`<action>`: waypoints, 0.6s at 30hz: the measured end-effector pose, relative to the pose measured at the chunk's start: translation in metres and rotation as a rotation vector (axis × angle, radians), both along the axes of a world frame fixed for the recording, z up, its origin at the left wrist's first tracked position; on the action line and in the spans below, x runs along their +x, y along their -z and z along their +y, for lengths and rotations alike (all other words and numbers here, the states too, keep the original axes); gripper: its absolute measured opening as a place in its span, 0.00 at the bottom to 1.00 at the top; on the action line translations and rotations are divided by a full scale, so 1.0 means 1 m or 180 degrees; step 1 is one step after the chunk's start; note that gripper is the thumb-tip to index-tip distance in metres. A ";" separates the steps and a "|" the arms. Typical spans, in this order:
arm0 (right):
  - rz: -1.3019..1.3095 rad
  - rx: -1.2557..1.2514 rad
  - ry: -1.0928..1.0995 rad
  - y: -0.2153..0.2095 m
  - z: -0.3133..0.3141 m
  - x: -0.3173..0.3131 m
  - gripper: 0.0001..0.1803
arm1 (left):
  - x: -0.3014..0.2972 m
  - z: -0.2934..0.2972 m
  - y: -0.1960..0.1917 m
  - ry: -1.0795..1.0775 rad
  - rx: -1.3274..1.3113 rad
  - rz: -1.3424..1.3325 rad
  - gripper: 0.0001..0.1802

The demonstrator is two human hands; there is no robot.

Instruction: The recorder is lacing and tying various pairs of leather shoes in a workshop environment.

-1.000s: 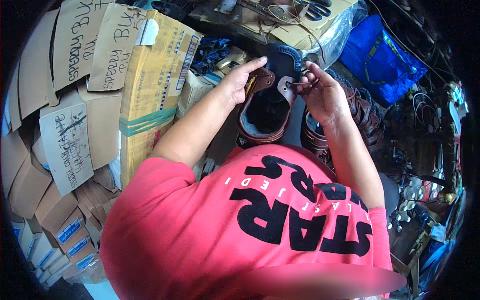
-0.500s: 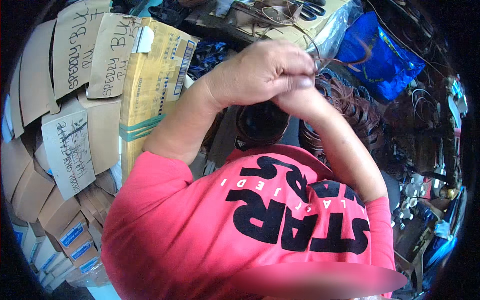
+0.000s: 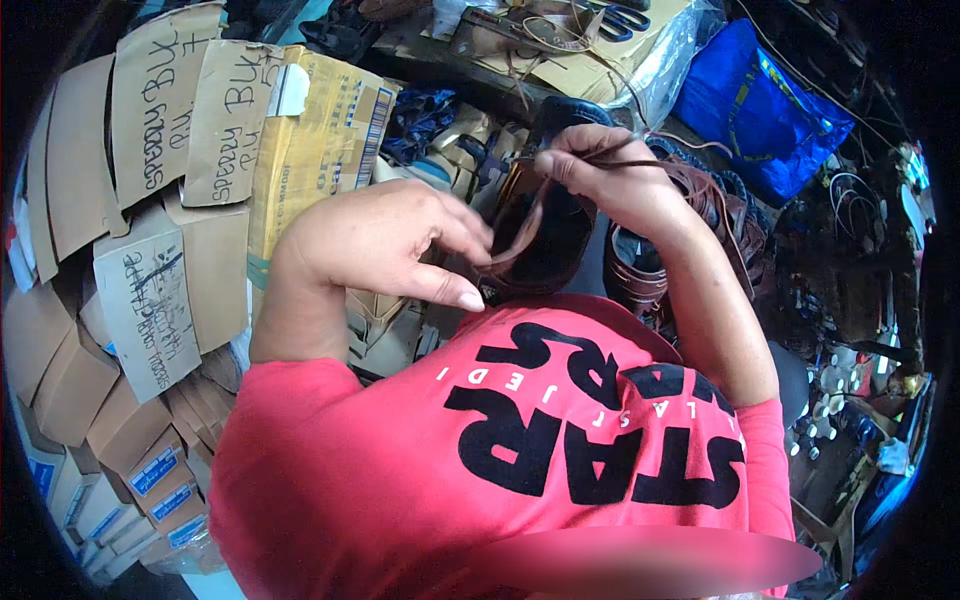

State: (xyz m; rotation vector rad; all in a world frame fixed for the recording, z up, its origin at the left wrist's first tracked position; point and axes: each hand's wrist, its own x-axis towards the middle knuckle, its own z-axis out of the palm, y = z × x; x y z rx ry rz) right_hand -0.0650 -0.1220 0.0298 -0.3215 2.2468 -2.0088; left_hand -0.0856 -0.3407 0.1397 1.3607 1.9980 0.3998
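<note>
1. The shoe was seen in front of the shirt, toe pointing away, with its opening partly covered by the right hand.
2. The lace was pinched between thumb and fingers in the right grip, which was closed; loose lengths were left trailing past that hand.
3. The left grip was held half open, the thumb of the left hand well apart from its fingers; whether the lace was lightly caught at the fingertips could not be told.
4. The work was judged to be partway: the lace had been taken up, but no finished knot could be seen. Its eyelets were hidden.
5. More brown footwear was placed just beside, on the right.
6. Ahead, cardboard and scissors were carried by the surface.
7. The room was crowded with cartons at left, a blue bag and dim clutter at right.
</note>
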 end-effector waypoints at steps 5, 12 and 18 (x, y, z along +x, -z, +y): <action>0.2109 0.1148 -0.0085 0.006 -0.003 -0.004 0.09 | -0.046 0.030 0.029 -0.1805 0.0532 0.0188 0.14; 0.3388 0.2399 0.0640 0.013 -0.002 -0.011 0.10 | -0.090 0.054 0.096 -0.1033 0.0539 -0.2064 0.16; 0.2927 0.1271 0.0670 0.018 0.005 -0.017 0.05 | -0.091 0.059 0.081 -0.0964 0.0285 -0.0156 0.09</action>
